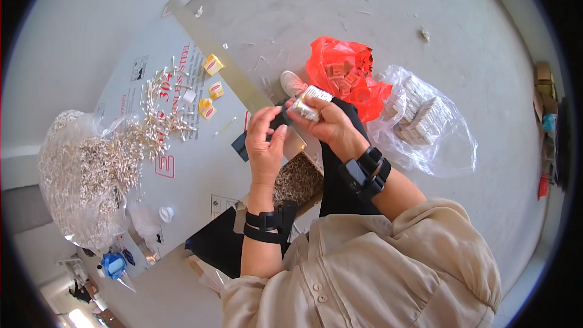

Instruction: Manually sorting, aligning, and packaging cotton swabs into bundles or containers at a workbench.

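Observation:
My right hand (333, 124) grips a small clear-wrapped pack (308, 104), white and yellow, which seems to hold cotton swabs; its print is too small to make out. Just left of the pack, my left hand (265, 146) has its fingers curved, the thumb apart from them, and nothing visible between them. Beneath both hands, a carton (297, 179) full of loose swabs is partly covered by my left arm. Three small yellow boxes (207, 109) lie on the grey table (200, 170) to the left, beside a loose heap of cotton swabs (159, 100).
A big clear bag (85, 170) of swabs spills onto the table's left side. On the floor to the right sit a red plastic bag (322, 54) with small orange-red packs and a clear bag (452, 140) of stacked white packs. A white cup (166, 214) stands near the table's edge.

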Tool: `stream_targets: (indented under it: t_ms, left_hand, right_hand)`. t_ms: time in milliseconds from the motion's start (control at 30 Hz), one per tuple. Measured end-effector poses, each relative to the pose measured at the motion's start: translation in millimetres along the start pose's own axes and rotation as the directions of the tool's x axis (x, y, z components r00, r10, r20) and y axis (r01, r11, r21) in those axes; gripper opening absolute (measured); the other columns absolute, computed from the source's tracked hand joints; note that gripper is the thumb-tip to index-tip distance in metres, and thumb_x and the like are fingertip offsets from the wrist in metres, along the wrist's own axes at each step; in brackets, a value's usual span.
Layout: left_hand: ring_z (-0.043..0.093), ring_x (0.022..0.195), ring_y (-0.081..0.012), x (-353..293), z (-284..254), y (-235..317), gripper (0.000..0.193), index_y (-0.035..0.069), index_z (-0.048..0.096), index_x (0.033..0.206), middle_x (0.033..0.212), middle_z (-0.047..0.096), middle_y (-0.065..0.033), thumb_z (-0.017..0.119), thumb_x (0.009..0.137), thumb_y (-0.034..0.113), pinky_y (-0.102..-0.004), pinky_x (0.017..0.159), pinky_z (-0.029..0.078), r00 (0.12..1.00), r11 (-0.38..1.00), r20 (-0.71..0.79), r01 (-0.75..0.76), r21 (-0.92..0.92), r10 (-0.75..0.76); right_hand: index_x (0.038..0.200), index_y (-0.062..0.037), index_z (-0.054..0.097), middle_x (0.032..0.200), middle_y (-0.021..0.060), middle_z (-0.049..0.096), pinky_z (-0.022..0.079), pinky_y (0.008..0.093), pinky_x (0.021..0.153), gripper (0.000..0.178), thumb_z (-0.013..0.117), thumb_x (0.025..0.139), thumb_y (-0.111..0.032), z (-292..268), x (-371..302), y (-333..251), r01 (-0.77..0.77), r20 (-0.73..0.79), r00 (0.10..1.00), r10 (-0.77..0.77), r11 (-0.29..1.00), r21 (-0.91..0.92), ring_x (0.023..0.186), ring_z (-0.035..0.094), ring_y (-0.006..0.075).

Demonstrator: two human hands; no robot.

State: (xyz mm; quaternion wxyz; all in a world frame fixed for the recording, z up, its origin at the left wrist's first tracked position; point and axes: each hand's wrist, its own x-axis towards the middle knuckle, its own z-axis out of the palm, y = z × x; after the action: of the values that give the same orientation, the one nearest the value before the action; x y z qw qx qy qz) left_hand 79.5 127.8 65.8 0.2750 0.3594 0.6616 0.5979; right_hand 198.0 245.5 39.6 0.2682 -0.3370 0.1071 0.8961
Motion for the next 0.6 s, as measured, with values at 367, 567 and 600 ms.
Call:
stream_targets:
  t_ms: [367, 567, 600]
  left_hand:
    - [0.06, 0.084, -0.0285, -42.7, -51.6, 26.7, 0.014, 0.005, 0.065, 0.082, 0.085, 0.063, -0.0065, 0.07, 0.071, -0.001, -0.0391, 0.072, 0.05, 0.923, 0.764, 0.158, -0.379, 0.522, 0.35]
    - [0.061, 0.075, -0.0317, -51.8, -84.1, 21.0, 0.005, 0.003, 0.062, 0.073, 0.074, 0.062, -0.0117, 0.068, 0.072, 0.003, -0.0418, 0.066, 0.048, 0.997, 0.795, -0.01, -0.052, 0.605, 0.073]
    - [0.061, 0.072, -0.033, -51.7, -89.2, 16.8, 0.006, 0.002, 0.061, 0.072, 0.072, 0.062, -0.0136, 0.067, 0.072, 0.004, -0.0428, 0.064, 0.048, 0.999, 0.822, -0.021, 0.032, 0.568, -0.024]
  right_hand:
    - [0.115, 0.0039, 0.049, 0.109, 0.0224, 0.061, 0.057, 0.0507, 0.085, 0.04, 0.06, 0.097, -0.031, -0.9, -41.7, 77.6, -0.259, -0.035, 0.964, 0.262, 0.911, -0.321, 0.095, 0.067, 0.0349]
    - [0.1, 0.0038, 0.061, 0.089, 0.0136, 0.068, 0.057, 0.0318, 0.063, 0.027, 0.067, 0.092, -0.022, 3.5, -65.7, 73.8, 0.123, 0.111, 0.992, -0.063, 0.228, -0.966, 0.07, 0.068, 0.0237]
    - [0.096, 0.0034, 0.064, 0.086, 0.0111, 0.068, 0.054, 0.0276, 0.062, 0.019, 0.068, 0.09, -0.014, -3.3, -62.9, 77.3, 0.431, 0.445, 0.883, -0.151, -0.115, -0.895, 0.069, 0.067, 0.0215]
